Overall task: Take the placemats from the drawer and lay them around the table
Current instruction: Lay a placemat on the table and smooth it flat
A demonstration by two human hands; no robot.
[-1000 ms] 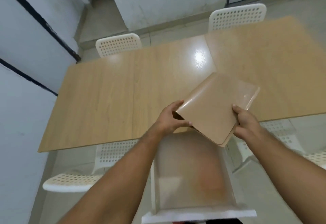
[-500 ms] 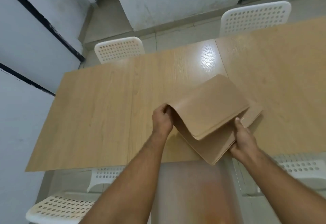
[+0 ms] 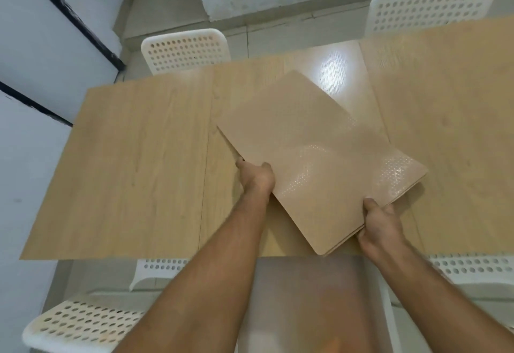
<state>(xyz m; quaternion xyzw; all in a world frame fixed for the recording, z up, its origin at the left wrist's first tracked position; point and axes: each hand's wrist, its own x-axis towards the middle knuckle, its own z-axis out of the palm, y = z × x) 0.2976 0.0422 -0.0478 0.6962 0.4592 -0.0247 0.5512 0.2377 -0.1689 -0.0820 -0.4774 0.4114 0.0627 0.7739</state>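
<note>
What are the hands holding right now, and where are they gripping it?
A stack of placemats: the left hand grips its left edge, the right hand its near right edge.

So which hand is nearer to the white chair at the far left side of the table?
Left. The left hand grips the placemat stack on the side toward that chair; the right hand holds the stack's near right edge, farther away.
</note>
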